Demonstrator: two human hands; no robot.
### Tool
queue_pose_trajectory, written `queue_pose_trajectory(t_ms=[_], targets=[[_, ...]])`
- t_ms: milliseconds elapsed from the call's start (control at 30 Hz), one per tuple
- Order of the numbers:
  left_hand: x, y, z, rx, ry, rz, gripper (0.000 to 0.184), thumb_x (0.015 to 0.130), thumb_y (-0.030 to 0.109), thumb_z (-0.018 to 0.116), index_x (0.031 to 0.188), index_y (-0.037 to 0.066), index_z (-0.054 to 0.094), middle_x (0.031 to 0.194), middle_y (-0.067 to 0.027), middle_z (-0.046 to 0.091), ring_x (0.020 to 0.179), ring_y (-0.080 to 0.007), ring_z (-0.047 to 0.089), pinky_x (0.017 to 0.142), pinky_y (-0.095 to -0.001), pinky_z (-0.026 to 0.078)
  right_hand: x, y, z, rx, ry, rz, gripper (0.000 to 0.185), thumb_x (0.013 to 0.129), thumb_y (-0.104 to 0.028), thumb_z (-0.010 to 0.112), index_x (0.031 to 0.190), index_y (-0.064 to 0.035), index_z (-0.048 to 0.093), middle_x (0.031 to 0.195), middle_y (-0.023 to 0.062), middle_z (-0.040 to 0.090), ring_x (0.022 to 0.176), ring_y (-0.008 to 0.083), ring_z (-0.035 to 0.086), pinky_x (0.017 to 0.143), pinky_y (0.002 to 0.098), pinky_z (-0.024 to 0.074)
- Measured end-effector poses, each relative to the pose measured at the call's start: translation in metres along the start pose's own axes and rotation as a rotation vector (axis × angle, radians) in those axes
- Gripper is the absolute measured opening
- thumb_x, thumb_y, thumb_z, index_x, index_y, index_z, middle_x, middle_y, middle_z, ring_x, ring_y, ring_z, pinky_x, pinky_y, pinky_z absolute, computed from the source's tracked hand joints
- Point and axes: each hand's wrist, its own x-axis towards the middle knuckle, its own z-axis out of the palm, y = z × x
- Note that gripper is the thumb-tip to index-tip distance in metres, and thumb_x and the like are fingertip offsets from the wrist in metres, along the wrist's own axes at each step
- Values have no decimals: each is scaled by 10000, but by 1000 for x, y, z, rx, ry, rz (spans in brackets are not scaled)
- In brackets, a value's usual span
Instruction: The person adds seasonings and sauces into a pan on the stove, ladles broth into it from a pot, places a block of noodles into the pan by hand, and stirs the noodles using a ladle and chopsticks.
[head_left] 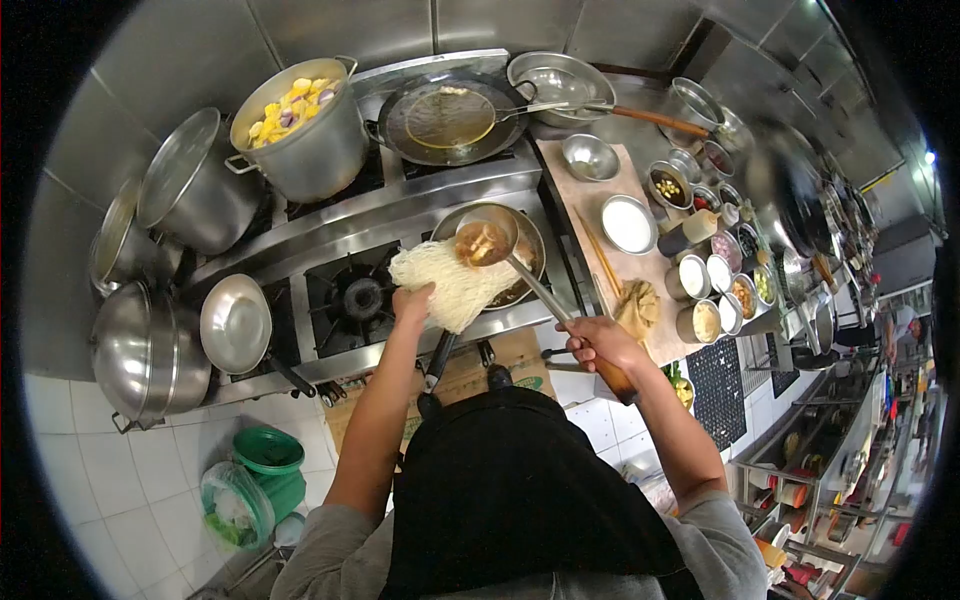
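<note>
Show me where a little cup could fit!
Probably on the pale pinkish board, between the round white-filled bowl and the crumpled brown cloth; a narrower bare strip separates that bowl from the slim wooden sticks. The board's right side is crowded with round metal containers.

Forearms (383, 415) forward, left grip (413, 303) apart from right grip (606, 345) (fingers (584, 345) curled)

I see a shiny metal wall (350, 30) on the far side. White square tiles (130, 505) cover my floor. A black mat (720, 392) lies right, near metal shelves (850, 515). A small light (930, 157) shines far right.
</note>
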Motion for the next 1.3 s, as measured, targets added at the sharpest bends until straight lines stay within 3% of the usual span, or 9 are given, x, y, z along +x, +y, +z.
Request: queue_pose_trajectory(t_ms=[133,433,533,633,833,933,1033,1133,1300], targets=[[-2,3,2,32,34,5,393,809,77,793,1153,-65,665,1107,-163,715,914,-257,719,754,-374,564,12,-6,7,-123,29,-25,178,1002,-203,590,1014,-28,563,763,5,541,522,71,475,454,250,419],[1,10,7,218,101,14,452,788,116,816,1157,-88,653,1125,-194,707,972,-282,711,798,-408,549,-11,-18,17,-236,128,-15,226,992,-229,629,930,-20,571,727,12,533,508,81,476,441,264,427],[2,9,7,222,106,-5,379,830,151,811,1137,-9,658,1076,-140,704,874,-239,694,651,-382,522,-21,-12,5,-272,118,-10,239,992,-240,634,917,-21,573,725,13,534,502,82,477,436,264,429],[-4,10,8,183,129,-29,453,791,113,815,1158,-95,650,1115,-197,710,974,-285,713,779,-404,552,-40,-13,4,-272,156,11,241,994,-246,631,914,-25,575,726,11,536,496,83,475,436,260,433],[1,8,6,184,92,21,428,796,106,814,1149,-84,664,1118,-191,714,967,-279,715,782,-395,554,-60,-9,-3,-315,180,65,212,1008,-231,604,955,-27,577,722,4,536,499,75,478,435,252,434],[10,0,6,172,109,45,401,813,108,823,1147,-35,655,1075,-158,717,871,-268,717,697,-391,564,-67,-11,0,-306,191,79,200,1013,-218,592,962,-25,579,718,-1,534,503,73,483,435,252,435],[12,-2,4,173,105,53,401,815,98,819,1152,-37,651,1077,-161,716,878,-268,719,706,-396,570,-66,-10,3,-328,205,72,197,1015,-213,585,947,-28,583,718,-3,535,505,74,486,436,254,436],[8,0,6,124,95,17,432,785,97,820,1150,-81,673,1128,-184,719,964,-274,720,815,-377,548,-60,-12,6,-361,191,67,205,1012,-219,589,943,-26,584,717,3,545,505,76,488,433,260,435],[10,-1,9,191,159,73,421,747,78,840,1109,-81,693,1071,-179,734,930,-267,722,800,-380,553,-43,-19,17,-448,187,63,236,1004,-233,599,907,-18,580,708,20,552,496,91,494,424,278,438]])
